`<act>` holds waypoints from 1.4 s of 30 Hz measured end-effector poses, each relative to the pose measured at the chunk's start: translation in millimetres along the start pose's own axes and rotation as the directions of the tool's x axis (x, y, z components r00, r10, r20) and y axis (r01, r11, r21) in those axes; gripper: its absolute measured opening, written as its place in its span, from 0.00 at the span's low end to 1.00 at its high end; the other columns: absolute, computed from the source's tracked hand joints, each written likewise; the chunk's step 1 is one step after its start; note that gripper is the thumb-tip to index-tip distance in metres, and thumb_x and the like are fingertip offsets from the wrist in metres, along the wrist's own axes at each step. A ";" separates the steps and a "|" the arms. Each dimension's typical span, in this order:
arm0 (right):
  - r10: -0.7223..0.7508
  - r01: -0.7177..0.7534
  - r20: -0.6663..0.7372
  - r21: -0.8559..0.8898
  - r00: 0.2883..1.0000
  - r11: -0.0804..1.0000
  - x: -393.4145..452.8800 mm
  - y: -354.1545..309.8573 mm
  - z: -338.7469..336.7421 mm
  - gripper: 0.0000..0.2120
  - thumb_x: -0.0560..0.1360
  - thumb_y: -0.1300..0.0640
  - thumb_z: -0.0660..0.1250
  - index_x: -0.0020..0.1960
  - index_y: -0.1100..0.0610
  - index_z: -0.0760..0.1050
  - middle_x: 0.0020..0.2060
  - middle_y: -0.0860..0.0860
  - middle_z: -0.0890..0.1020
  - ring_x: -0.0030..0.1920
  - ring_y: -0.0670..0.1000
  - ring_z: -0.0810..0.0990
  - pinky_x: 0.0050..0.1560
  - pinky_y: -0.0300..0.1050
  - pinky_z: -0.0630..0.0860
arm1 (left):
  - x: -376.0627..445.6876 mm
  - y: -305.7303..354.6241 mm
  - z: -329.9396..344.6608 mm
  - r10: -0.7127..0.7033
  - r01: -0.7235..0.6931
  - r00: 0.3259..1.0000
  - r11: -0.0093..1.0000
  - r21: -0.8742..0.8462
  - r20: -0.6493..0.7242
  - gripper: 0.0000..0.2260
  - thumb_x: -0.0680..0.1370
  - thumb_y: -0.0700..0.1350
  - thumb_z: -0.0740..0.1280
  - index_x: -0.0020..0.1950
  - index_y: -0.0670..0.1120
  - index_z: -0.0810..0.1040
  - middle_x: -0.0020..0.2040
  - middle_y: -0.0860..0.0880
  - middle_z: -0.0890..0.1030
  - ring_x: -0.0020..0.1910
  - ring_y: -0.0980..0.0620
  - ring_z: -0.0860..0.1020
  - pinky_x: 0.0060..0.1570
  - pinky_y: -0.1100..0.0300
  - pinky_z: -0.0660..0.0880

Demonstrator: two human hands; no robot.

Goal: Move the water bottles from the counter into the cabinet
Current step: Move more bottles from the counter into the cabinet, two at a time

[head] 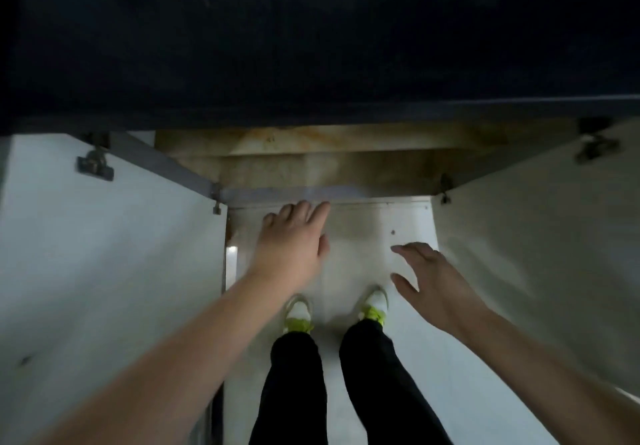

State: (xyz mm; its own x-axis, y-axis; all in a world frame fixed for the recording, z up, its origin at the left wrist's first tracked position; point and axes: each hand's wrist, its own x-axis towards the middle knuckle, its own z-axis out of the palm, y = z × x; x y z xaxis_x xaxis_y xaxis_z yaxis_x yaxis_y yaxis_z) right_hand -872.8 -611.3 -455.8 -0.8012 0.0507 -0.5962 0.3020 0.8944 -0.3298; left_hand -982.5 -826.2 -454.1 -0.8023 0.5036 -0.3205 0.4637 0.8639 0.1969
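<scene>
A: Below the dark counter (311, 28), what do you make out, going from the left?

B: Left door (104, 254) swung wide, hinge at its top corner; then the cabinet (329, 170) mouth with a stained brownish shelf inside; then the right door (536, 236), also wide.

A: And the hands?

B: Left hand (294, 240) reaching toward the cabinet's front edge, fingers spread, holding nothing; right hand (433, 281) lower and nearer the right door, fingers loosely splayed, equally empty.

A: Water bottles?

B: None in sight; the countertop is too dark to tell what stands on it; no bottles show on the visible shelf.

A: So the step?

B: Doors look ready; I'd judge the hands should go up to the counter next; grip each bottle around its body, keep it upright, and set it well back on the shelf.
</scene>
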 end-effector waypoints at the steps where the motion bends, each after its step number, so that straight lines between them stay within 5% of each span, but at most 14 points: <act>1: 0.012 -0.011 0.032 -0.024 0.999 1.000 -20.0 -3.7 -7.2 0.25 0.80 0.49 0.59 0.75 0.53 0.62 0.71 0.50 0.68 0.68 0.53 0.69 0.68 0.44 0.65 | -15.0 7.6 -9.0 0.016 -0.016 1.000 1.000 0.017 0.003 0.23 0.75 0.51 0.64 0.70 0.47 0.71 0.60 0.44 0.78 0.56 0.41 0.76 0.52 0.47 0.72; 4: 0.013 -0.009 0.054 -0.067 0.998 0.998 -76.9 -26.4 -26.6 0.24 0.81 0.49 0.58 0.75 0.52 0.63 0.71 0.49 0.67 0.70 0.52 0.66 0.69 0.45 0.63 | -61.3 29.2 -37.9 0.085 -0.089 0.994 0.994 0.059 0.066 0.23 0.73 0.52 0.65 0.67 0.48 0.74 0.57 0.45 0.79 0.55 0.42 0.77 0.52 0.47 0.72; 11: -0.041 0.039 -0.236 -0.013 0.971 0.999 -197.0 -78.8 -69.6 0.20 0.77 0.52 0.64 0.68 0.53 0.72 0.65 0.50 0.75 0.67 0.53 0.71 0.67 0.47 0.64 | -161.0 64.8 -109.5 0.223 -0.223 0.964 0.975 -0.017 0.146 0.18 0.77 0.52 0.62 0.65 0.49 0.75 0.58 0.48 0.79 0.55 0.43 0.78 0.56 0.48 0.69; 20: 0.217 -0.170 -0.489 0.141 0.845 0.975 -296.4 -76.2 -72.5 0.21 0.76 0.45 0.55 0.63 0.50 0.76 0.58 0.48 0.80 0.58 0.53 0.78 0.59 0.49 0.73 | -169.3 85.0 -159.4 0.360 -0.382 0.892 0.923 0.032 0.273 0.20 0.81 0.54 0.55 0.74 0.54 0.66 0.70 0.52 0.72 0.66 0.48 0.72 0.61 0.54 0.67; 23: 0.326 -0.285 -0.533 0.161 0.781 0.945 -323.9 -61.7 -72.3 0.19 0.76 0.47 0.59 0.63 0.51 0.76 0.57 0.50 0.80 0.56 0.55 0.79 0.57 0.51 0.75 | -159.1 115.9 -172.4 0.455 -0.487 0.853 0.870 0.077 0.257 0.20 0.82 0.55 0.54 0.74 0.53 0.66 0.70 0.53 0.72 0.66 0.50 0.72 0.61 0.53 0.66; 27: 0.477 -0.419 -0.517 0.233 0.711 0.878 -360.3 -32.4 -62.9 0.17 0.73 0.49 0.69 0.60 0.53 0.77 0.53 0.51 0.81 0.50 0.56 0.82 0.51 0.51 0.77 | -153.8 182.0 -190.4 0.603 -0.635 0.764 0.765 0.103 0.228 0.20 0.82 0.56 0.53 0.73 0.54 0.67 0.69 0.54 0.72 0.65 0.54 0.71 0.63 0.54 0.68; 31: 0.577 -0.489 -0.477 0.309 0.663 0.816 -397.8 8.3 -51.8 0.16 0.75 0.46 0.65 0.60 0.52 0.76 0.52 0.50 0.81 0.48 0.55 0.82 0.48 0.50 0.78 | -159.1 261.3 -194.0 0.721 -0.748 0.662 0.653 0.118 0.205 0.18 0.82 0.55 0.56 0.71 0.52 0.70 0.65 0.53 0.75 0.62 0.54 0.74 0.61 0.53 0.69; 36: 0.675 -0.538 -0.449 0.408 0.585 0.738 -460.4 77.2 -34.7 0.17 0.77 0.46 0.62 0.63 0.52 0.75 0.57 0.51 0.80 0.52 0.57 0.81 0.52 0.51 0.76 | -189.5 379.1 -174.3 0.877 -0.894 0.443 0.419 0.157 0.183 0.19 0.76 0.54 0.56 0.57 0.48 0.81 0.50 0.51 0.83 0.46 0.50 0.81 0.43 0.55 0.75; 42: 0.819 -0.626 -0.380 0.528 0.430 0.574 -537.6 155.2 -16.1 0.18 0.79 0.46 0.60 0.65 0.52 0.73 0.58 0.50 0.78 0.55 0.55 0.79 0.55 0.50 0.72 | -229.9 514.1 -142.4 0.921 -0.955 0.273 0.226 0.190 0.278 0.20 0.75 0.56 0.56 0.58 0.49 0.80 0.50 0.51 0.83 0.47 0.49 0.80 0.47 0.52 0.75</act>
State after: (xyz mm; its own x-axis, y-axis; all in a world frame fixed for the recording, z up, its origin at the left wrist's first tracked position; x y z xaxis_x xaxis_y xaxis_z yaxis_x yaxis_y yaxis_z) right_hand -403.5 -492.5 -174.7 -0.2939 0.9231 -0.2480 0.9476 0.2473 -0.2024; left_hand -613.3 -499.1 -147.2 0.3123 0.9357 -0.1639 0.9427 -0.2840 0.1751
